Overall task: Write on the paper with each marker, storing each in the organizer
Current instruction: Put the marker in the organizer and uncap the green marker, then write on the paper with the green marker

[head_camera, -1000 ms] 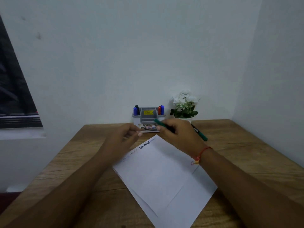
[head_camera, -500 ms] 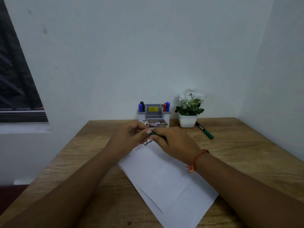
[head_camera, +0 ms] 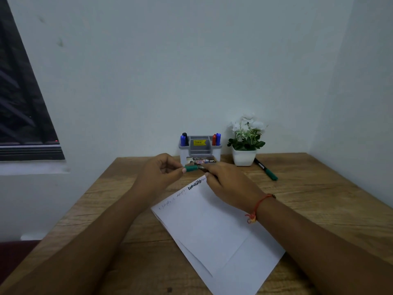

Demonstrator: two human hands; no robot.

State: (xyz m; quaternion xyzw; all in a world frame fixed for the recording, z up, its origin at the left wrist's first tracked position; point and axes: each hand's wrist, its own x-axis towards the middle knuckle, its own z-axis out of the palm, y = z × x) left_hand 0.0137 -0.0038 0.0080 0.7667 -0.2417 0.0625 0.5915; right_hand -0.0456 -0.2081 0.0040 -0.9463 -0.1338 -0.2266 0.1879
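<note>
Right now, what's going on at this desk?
A person holds a green marker at the paper's far edge: the left hand pinches its cap, the right hand grips the barrel, and the cap looks just off the tip. The paper carries some scribbles. Four markers stand in the organizer; another green marker lies on the table beside the plant pot.
</note>
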